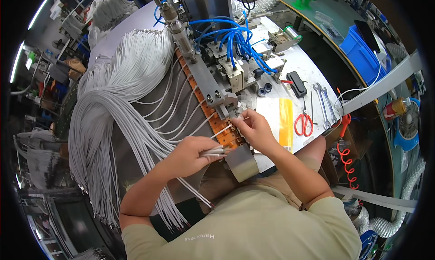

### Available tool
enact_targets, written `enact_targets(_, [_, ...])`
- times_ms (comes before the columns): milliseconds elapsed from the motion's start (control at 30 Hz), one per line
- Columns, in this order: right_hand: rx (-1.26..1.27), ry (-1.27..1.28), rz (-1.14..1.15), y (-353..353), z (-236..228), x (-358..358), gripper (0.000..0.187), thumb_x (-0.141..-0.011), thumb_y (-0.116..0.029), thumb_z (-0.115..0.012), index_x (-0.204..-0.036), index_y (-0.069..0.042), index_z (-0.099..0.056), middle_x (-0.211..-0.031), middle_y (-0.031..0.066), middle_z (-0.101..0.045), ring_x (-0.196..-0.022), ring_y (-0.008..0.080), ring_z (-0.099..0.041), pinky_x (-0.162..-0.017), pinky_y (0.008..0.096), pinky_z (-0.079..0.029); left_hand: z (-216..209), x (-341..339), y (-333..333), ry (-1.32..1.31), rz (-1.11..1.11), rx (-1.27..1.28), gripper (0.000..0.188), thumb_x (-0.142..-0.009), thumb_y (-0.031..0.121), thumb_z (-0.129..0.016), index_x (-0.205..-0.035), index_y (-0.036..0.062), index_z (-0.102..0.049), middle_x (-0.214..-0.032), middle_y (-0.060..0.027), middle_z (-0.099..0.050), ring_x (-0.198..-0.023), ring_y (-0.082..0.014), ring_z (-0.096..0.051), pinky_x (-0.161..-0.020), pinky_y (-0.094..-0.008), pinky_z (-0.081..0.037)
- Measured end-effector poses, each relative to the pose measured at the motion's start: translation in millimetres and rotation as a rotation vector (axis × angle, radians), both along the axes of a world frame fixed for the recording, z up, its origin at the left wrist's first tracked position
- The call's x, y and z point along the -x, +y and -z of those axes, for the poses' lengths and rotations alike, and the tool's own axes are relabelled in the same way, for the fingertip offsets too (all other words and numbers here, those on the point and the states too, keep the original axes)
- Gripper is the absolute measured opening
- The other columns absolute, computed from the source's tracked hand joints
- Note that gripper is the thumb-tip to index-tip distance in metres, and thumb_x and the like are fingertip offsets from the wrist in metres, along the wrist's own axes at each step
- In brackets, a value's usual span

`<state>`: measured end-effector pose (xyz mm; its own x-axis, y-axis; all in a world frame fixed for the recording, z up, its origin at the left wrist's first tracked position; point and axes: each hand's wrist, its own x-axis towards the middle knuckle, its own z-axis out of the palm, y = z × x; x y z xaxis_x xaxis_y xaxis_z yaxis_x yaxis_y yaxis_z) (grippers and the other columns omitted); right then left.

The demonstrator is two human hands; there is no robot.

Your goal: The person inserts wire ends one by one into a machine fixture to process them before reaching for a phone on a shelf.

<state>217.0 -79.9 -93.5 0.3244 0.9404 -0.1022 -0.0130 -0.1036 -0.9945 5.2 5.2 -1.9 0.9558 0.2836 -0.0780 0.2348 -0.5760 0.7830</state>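
My left hand (192,153) is closed round a few white cables (214,151), their cut ends pointing right past my fingers. One more white cable (221,132) runs up to my right hand (253,129), whose thumb and forefinger pinch its end. That pinch is over an orange row of fixtures (209,109), just below the metal head of a bench machine (217,97). Several cables lie across to the row from the left, with ends at its slots. The exact tip between my right fingers is hidden. A grey metal block (241,162) stands at the row's near end.
A large heap of white cables (136,65) covers the left side, draping toward me. On the right of the white bench lie red-handled scissors (304,124), wrenches (322,103), a black case (296,84) and a yellow-edged sheet (286,119). Blue air tubes (235,33) loop above the machine.
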Motion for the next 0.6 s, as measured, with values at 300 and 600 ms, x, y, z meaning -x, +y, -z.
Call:
enact_targets(300, [0.17, 0.056, -0.041, 7.8, -4.6, -4.1, 0.021, -0.097, -0.022, -0.063, -0.085, -0.005, -0.056, -0.066, -0.0035, -0.053, -0.057, 0.0048, -0.047, -0.051, 0.0223, -0.036, 6.1, -2.4, -10.8, -0.069, -0.156, -0.392, 0.033, -0.079, 0.005, -0.072, -0.112, 0.0043, -0.068, -0.105, -0.0125, -0.069, -0.076, -0.0247, -0.067, -0.069, -0.0293, -0.054])
enact_targets(600, [-0.208, -0.172, 0.105, -44.5, -44.4, 30.1, 0.015, -0.096, -0.016, -0.065, -0.097, -0.002, -0.06, -0.066, -0.002, -0.056, -0.057, 0.0058, -0.049, -0.052, 0.0246, -0.036, -6.2, 1.2, -0.3, 0.02, -0.382, 0.437, 0.019, -0.092, 0.006, -0.066, -0.11, -0.0004, -0.066, -0.093, -0.0073, -0.071, -0.074, -0.0102, -0.063, -0.066, -0.025, -0.053])
